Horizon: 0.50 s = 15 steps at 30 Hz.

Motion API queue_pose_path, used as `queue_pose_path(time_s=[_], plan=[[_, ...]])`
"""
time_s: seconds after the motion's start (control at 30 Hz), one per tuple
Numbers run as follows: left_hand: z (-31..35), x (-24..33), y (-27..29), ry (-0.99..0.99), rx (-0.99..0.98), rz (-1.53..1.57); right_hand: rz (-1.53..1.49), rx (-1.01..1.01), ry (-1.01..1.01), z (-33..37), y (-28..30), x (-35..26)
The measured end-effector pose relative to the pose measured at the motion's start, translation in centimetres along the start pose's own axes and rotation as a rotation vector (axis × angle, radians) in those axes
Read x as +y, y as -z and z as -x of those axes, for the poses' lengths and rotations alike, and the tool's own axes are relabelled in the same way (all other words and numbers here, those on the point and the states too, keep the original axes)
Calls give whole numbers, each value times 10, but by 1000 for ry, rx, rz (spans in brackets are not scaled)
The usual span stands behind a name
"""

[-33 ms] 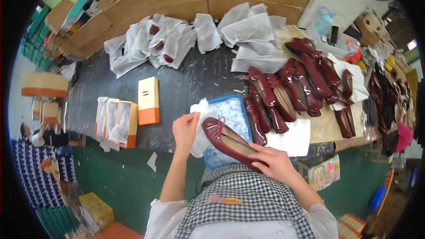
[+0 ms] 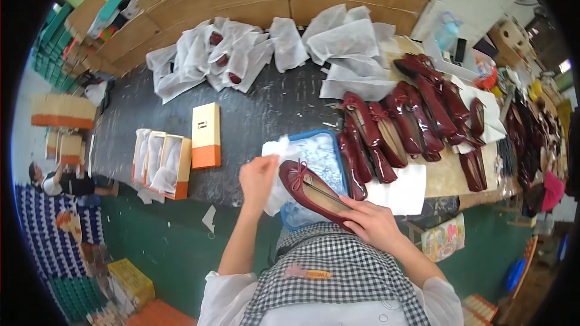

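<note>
My right hand [image 2: 373, 220] is closed around the heel end of a dark red ballet flat [image 2: 296, 178] with a small bow. A dark stick-like piece lies along the shoe's opening. The shoe's toe points up and left, against a white dust bag [image 2: 273, 193]. My left hand [image 2: 258, 179] is closed, its thumb and fingertips pinched at the upper left edge of that bag. Below them stands a blue-rimmed tray [image 2: 334, 145] holding crumpled whitish, translucent material. Part of the tray is hidden by the shoe and bag.
Several glossy dark red flats [image 2: 417, 118] crowd the right of the table. Filled white bags [image 2: 211, 54] line the back. A cream and orange box lid [image 2: 206, 136] lies left, beside an open box [image 2: 180, 169] of wrapped contents. Another person [image 2: 66, 182] is at far left.
The whole view has shifted slightly, with the table's things a little further right. Both hands keep nearly the same pose on the shoe and the bag.
</note>
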<state>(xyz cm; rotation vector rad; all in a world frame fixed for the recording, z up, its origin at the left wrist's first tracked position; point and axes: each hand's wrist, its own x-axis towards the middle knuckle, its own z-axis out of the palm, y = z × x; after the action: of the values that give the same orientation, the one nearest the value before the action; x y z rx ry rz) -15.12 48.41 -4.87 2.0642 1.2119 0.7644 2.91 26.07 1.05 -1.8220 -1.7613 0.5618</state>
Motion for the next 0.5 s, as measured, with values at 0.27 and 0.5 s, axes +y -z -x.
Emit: queue_pose_path(time_s=[0.27, 0.5], plan=[[51, 2, 37, -176, 76, -303, -172, -131, -32, -47, -28, -1], [67, 11, 68, 163, 322, 336, -1106, 135, -163, -232, -126, -38]])
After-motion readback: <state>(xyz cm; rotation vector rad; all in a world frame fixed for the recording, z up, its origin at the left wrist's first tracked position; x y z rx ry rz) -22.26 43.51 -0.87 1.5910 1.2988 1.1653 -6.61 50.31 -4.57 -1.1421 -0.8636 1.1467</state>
